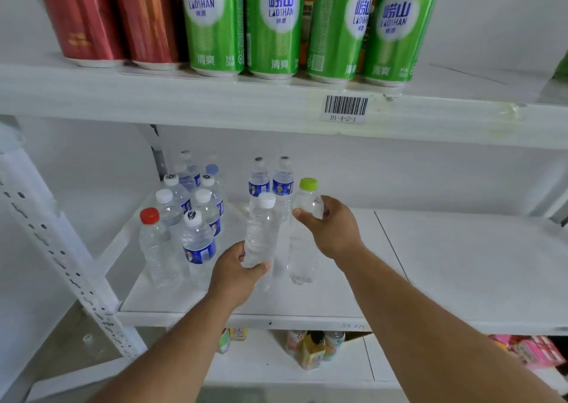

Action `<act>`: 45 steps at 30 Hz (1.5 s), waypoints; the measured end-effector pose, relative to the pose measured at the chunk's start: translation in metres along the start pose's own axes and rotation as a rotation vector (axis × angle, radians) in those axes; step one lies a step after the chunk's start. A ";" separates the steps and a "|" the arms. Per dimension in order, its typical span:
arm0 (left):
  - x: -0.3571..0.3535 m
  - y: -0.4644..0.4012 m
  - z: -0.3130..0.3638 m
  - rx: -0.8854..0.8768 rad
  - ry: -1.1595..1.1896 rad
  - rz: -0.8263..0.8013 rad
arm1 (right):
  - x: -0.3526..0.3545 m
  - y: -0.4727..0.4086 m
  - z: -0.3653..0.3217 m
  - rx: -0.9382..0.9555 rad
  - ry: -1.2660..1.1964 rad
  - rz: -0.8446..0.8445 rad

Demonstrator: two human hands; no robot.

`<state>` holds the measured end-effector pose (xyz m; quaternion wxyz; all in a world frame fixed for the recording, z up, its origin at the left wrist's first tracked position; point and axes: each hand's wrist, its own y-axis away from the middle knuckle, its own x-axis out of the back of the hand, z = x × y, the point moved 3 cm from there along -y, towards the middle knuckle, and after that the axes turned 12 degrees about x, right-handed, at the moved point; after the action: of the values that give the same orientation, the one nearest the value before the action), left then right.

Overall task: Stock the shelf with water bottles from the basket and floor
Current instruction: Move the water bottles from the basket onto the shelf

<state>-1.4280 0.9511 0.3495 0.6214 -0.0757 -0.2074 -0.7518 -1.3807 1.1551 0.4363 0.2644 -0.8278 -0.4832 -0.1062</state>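
Middle shelf (pixel 430 267) part-stocked, roughly a dozen water bottles standing at left; left hand (pixel 235 275) grips white-capped bottle (pixel 261 233), right hand (pixel 330 230) grips green-capped bottle (pixel 304 233), both being placed; basket and floor unseen, remainder unknown.

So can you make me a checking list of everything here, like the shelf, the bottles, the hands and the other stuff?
Surface: white middle shelf, bare on its right part.
Job's things: white-cap bottle held by its lower part; green-cap bottle held near its top, base on or near the shelf; red-cap bottle and a group of water bottles standing at left; two more behind.
Clutter: nothing seen.
Grippers: left hand grips the white-cap bottle; right hand grips the green-cap bottle.
Cables: nothing seen.
Surroundings: green cans and red cans on the upper shelf, barcode label, drinks on the lower shelf.
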 end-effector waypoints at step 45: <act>-0.051 -0.201 0.001 0.045 -0.113 0.120 | -0.076 -0.153 0.102 0.032 0.015 -0.186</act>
<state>-1.6108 1.0263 0.2881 0.6542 -0.1164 -0.2539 -0.7029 -1.5584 1.2141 0.3694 0.2703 -0.7742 -0.5576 -0.1289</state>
